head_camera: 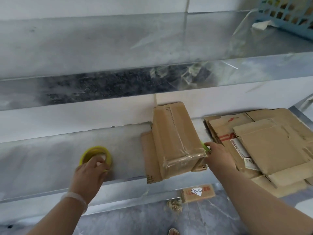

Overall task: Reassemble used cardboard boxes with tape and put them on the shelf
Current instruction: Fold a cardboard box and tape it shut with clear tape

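In the head view, a yellow tape roll (95,156) is being gripped by the left hand (91,168), whose fingers are being curled over the roll's near rim. The roll is being rested flat on the lower metal shelf (50,150), well to the left of the cardboard box (174,141). A clear band (74,197) is being worn around the left wrist.

The cardboard box is being kept on the same shelf, near its middle, with its far end reaching the white back wall (67,119). Its top seam and near end are being held together by clear tape, and one loose flap is being left sticking out on its left side, past the shelf's front edge.

At the box's near right corner, a small green object (205,146) is being pinched by the right hand (218,158). The object is too blurred for its kind to be told. It is being held against the taped corner.

Just right of the box, a stack of flattened cardboard (262,141) is being kept on the shelf, with printed labels showing. Above, an upper metal shelf (101,48) is being covered partly by crumpled clear film, and a blue basket (288,14) is being kept at its far right.

Below the lower shelf, a small box (197,193) bearing a white handwritten slip is being left on the grey floor (211,217), beside some pale scraps (173,205).
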